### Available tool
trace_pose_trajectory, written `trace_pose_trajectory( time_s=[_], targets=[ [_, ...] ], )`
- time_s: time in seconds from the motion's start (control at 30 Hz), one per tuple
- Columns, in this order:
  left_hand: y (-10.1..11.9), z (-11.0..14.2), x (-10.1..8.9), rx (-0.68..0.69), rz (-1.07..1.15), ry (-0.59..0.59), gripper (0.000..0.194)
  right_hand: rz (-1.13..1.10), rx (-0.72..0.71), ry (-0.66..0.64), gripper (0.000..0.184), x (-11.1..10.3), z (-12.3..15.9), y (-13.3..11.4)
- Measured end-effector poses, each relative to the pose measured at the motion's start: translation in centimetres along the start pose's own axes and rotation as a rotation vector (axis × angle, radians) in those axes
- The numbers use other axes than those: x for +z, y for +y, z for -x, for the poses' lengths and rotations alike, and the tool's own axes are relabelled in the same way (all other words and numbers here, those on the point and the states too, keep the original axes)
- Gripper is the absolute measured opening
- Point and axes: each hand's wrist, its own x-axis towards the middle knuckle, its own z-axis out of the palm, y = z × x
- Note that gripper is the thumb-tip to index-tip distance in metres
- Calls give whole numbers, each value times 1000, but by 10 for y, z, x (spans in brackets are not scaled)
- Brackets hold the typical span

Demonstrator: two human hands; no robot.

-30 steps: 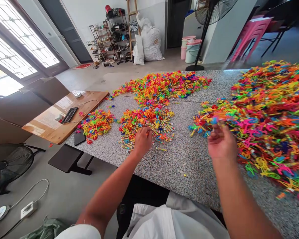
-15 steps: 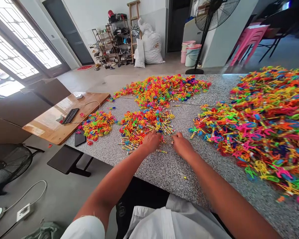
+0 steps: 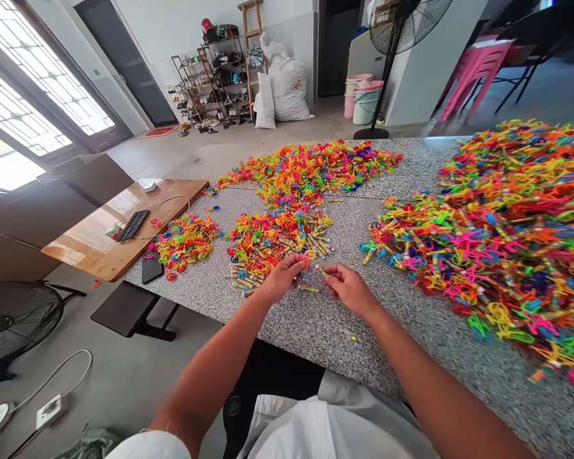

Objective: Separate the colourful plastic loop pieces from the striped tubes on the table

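My left hand (image 3: pixel 281 279) is closed in a pinch on an orange-pink plastic loop (image 3: pixel 308 256), just in front of the middle pile. To its right my right hand (image 3: pixel 348 288) pinches the end of a thin patterned stick (image 3: pixel 320 270), which points toward the left hand. Whether the stick and the loop touch cannot be made out. Behind both hands lies the middle pile (image 3: pixel 262 233) of bright loops and patterned sticks. Several sticks (image 3: pixel 246 280) lie side by side left of my left hand, and a single stick (image 3: pixel 308 289) rests on the table below it.
A large heap (image 3: pixel 516 229) of coloured pieces covers the right of the speckled table (image 3: pixel 315 338). Another pile (image 3: pixel 310 169) spreads at the back, and a smaller one (image 3: pixel 184 245) sits left beside a black phone (image 3: pixel 151 269). A wooden board (image 3: pixel 119 223) with a keyboard (image 3: pixel 132 225) adjoins the left side.
Both hands have lifted slightly off the pile's front edge, and their fingers now show more. The loop and the stick have come into sight between them. The view has shifted a little.
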Motion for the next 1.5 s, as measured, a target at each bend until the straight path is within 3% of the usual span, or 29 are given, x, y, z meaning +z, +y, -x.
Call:
trace_pose_trajectory(
  time_s=[0.17, 0.43, 0.8, 1.0, 1.07, 1.2, 1.27, 1.37, 1.43, 1.5],
  targets=[
    [5, 12, 12, -58, 181, -15, 40, -374, 31, -5, 29, 16, 16, -3],
    [8, 15, 14, -164, 259, -8, 42, -505, 29, 13, 34, 14, 19, 5],
    [12, 14, 16, -255, 272, 4, 38, -204, -172, 216, 26, 19, 30, 1],
    [20, 18, 17, -317, 206, -35, 37, -158, -210, 179, 22, 15, 36, 8],
    [20, 20, 20, -300, 111, -21, 33, -94, -264, 159, 21, 11, 38, 8],
    [6, 20, 33, -179, -263, 126, 26, 153, -428, 119, 20, 9, 42, 7],
    [-1, 18, 38, -169, -318, 121, 26, 221, -416, 115, 21, 7, 41, 7],
    [-4, 12, 29, -155, -251, 89, 25, 240, -273, 159, 20, -11, 35, 7],
    [1, 7, 9, -67, -365, 214, 27, 214, -203, 300, 22, -38, 26, 1],
    [8, 3, -17, 64, -650, 419, 26, 105, -221, 558, 26, -72, 15, -11]
  ],
)
